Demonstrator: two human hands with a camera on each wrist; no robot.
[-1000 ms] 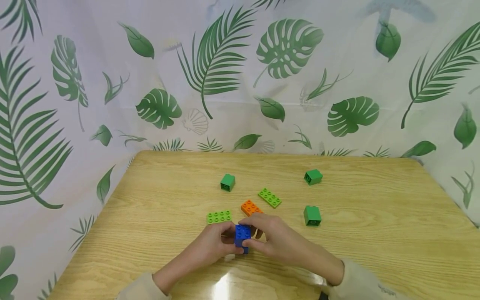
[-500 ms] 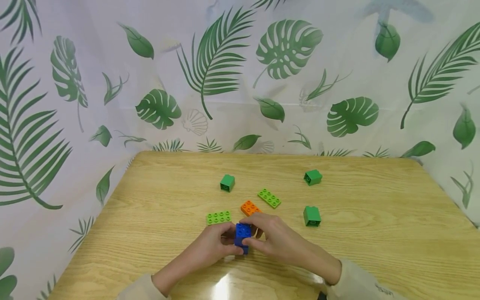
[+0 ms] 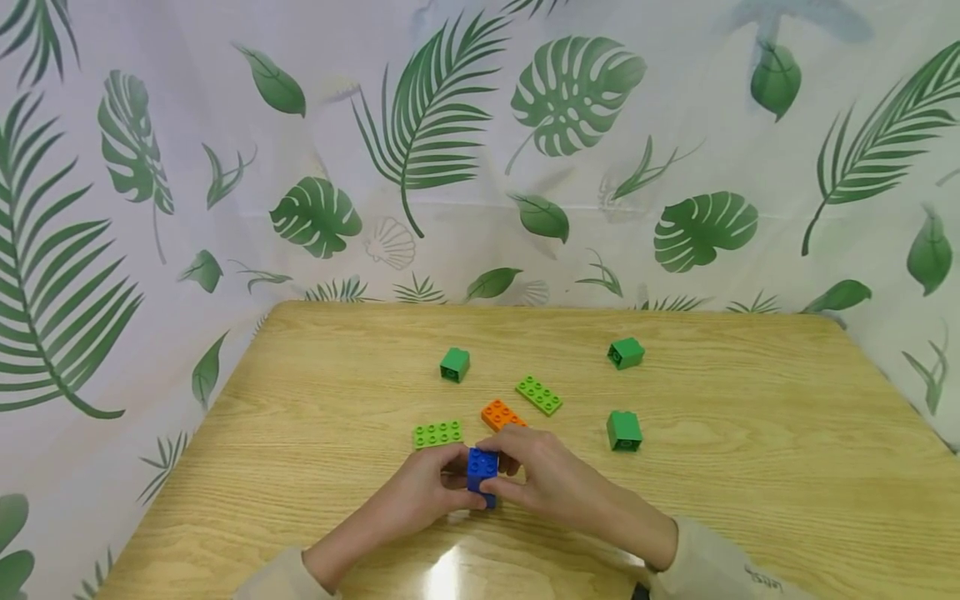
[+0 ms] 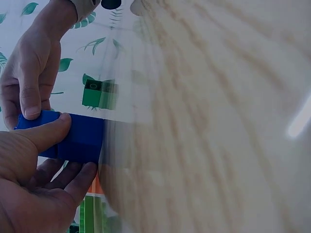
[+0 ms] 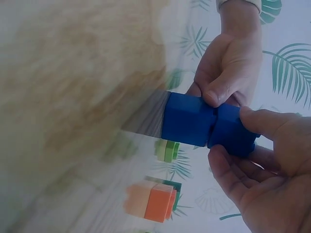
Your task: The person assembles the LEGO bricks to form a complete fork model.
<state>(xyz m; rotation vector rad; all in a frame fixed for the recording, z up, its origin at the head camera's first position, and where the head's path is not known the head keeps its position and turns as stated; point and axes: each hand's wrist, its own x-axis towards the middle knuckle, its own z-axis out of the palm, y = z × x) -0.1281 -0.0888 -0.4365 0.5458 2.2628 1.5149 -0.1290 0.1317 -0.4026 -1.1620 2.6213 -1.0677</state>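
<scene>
Two blue toy bricks stand one above the other on the table, the upper brick [image 5: 232, 127] slightly askew on the lower brick [image 5: 188, 119], with a thin seam showing between them. My right hand [image 3: 551, 475] pinches the upper brick between thumb and fingers. With its thumb near the seam and its fingers on the opposite side, my left hand [image 3: 420, 492] holds the lower brick. In the left wrist view, the lower brick's base appears to meet the tabletop. Whether the studs are fully pressed together cannot be told.
Behind the hands lie an orange brick [image 3: 501, 414], a light green plate brick [image 3: 438, 433] and another light green plate brick [image 3: 539, 395]. Farther out are three dark green bricks, one [image 3: 455, 365] at back centre, one [image 3: 626, 353] at back right, one [image 3: 624, 431] at right.
The upper blue brick and my right hand have shifted slightly to the left. My left hand stays in place, and the other bricks have not moved.
</scene>
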